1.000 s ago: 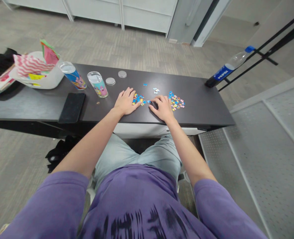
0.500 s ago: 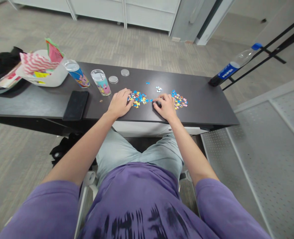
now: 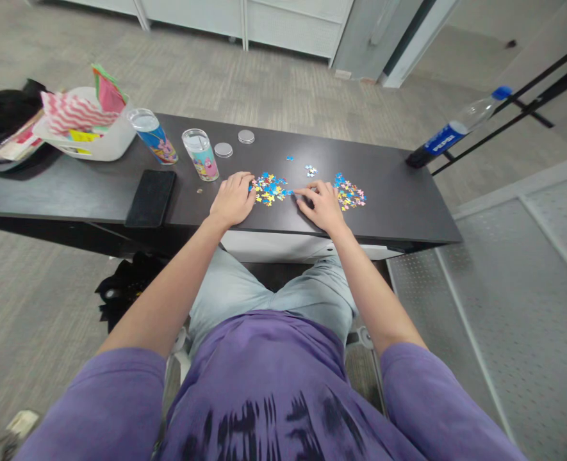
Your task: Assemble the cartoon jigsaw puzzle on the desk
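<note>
Small jigsaw puzzle pieces lie in two loose piles on the dark table [image 3: 384, 214]. My left hand [image 3: 232, 200] rests open at the left edge of the left pile [image 3: 268, 189], its fingers loosely stretched. My right hand [image 3: 322, 205] is between the piles, thumb and forefinger apart, the fingertip touching a blue puzzle piece [image 3: 287, 192] at the left pile's right edge. Just right of that hand lies the second pile [image 3: 350, 194], blue, yellow and pink. Beyond the hands sit a small pale cluster of pieces [image 3: 311, 170] and a lone blue piece [image 3: 289, 158].
Two clear printed canisters [image 3: 201, 157] [image 3: 154, 137] stand left, near two round metal lids [image 3: 223, 150] [image 3: 246, 136]. A black tablet-like slab [image 3: 151, 198] lies by the front edge. A white basket [image 3: 110, 146] holds cloth and packets. A Pepsi bottle [image 3: 441, 139] stands far right.
The view has shifted slightly. My right forefinger has stretched out further left onto the blue piece. My left hand stays beside the left pile.
</note>
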{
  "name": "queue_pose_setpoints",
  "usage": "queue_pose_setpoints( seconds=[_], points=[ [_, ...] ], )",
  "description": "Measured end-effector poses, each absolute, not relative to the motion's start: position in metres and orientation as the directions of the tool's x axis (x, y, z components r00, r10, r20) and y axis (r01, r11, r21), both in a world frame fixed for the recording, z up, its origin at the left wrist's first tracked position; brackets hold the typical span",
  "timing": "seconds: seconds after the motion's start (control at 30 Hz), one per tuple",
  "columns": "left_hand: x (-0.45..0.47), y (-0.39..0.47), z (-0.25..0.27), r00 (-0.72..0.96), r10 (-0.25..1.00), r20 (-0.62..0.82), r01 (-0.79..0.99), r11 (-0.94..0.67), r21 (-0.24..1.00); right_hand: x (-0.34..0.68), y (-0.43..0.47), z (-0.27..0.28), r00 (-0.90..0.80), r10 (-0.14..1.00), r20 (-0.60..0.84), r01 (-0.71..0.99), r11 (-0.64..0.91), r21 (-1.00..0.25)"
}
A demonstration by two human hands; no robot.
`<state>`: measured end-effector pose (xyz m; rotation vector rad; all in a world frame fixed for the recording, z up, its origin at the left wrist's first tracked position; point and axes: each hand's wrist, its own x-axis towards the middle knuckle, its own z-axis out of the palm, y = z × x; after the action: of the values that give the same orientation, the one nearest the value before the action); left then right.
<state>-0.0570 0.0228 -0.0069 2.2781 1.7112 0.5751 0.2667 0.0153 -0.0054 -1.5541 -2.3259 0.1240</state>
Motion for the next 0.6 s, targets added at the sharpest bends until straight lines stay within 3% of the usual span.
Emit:
queue_pose_setpoints(
  seconds=[0.2, 0.6],
  points=[
    [-0.0599, 0.0236, -0.0079, 0.233, 0.958, 0.166, 0.857, -0.283, 0.43, 0.2697, 0.0179, -0.0111, -0.344, 0.901, 0.265, 0.88, 0.408, -0.244],
    [-0.0594, 0.0236, -0.0077, 0.25, 0.955, 0.158, 0.851, -0.294, 0.435, 0.2672, 0.0162, -0.0044, -0.406, 0.896, 0.179, 0.875, 0.437, -0.208]
  ],
)
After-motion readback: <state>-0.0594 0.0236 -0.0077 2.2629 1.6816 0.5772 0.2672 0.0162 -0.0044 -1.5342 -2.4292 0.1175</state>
